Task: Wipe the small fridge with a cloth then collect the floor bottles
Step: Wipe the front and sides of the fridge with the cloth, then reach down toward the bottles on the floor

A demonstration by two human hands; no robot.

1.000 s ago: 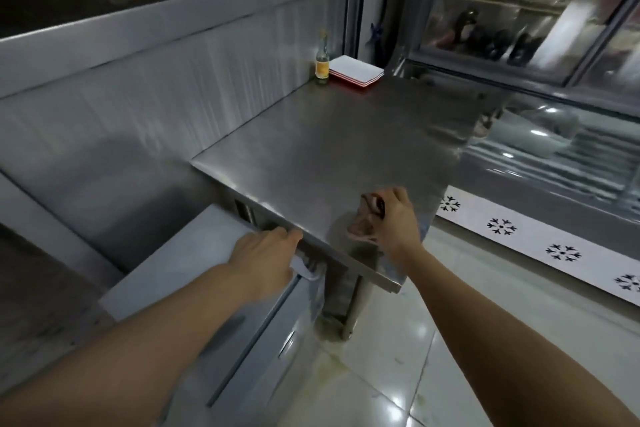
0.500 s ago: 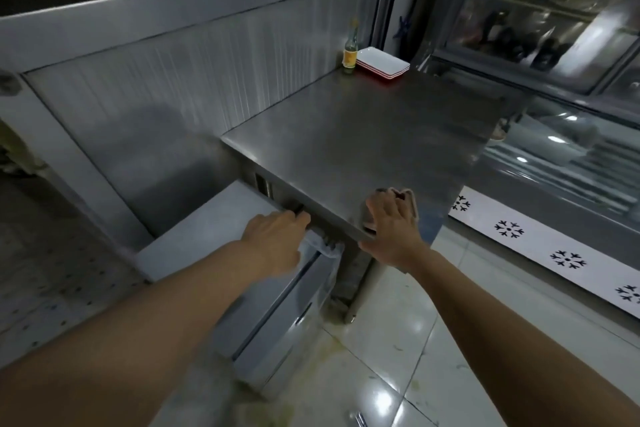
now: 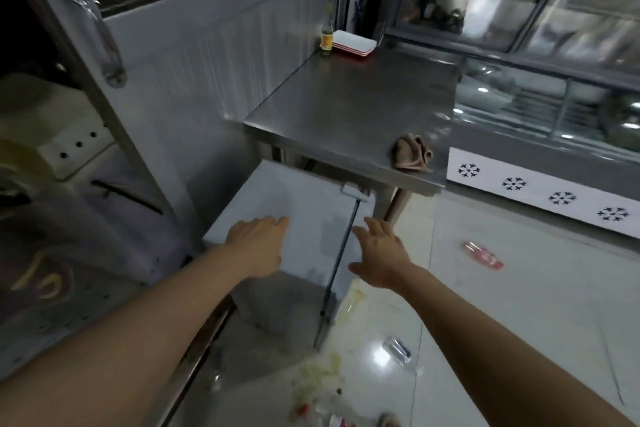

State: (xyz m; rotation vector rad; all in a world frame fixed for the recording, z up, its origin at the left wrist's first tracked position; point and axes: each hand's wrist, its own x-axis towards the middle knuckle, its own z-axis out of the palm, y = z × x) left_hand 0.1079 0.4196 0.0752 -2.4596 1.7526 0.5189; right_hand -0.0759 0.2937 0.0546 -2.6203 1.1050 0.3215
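Lying bunched, cloth (image 3: 412, 153) — beyond right hand (image 3: 380, 253) (apart).

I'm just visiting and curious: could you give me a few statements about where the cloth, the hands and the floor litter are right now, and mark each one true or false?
1. The brown cloth lies on the steel table. True.
2. The right hand holds the cloth. False: it is open and empty, near the fridge's front edge.
3. The left hand is over the small fridge top with fingers straight. True.
4. The floor is bare. False: a red-labelled bottle and other litter lie there.
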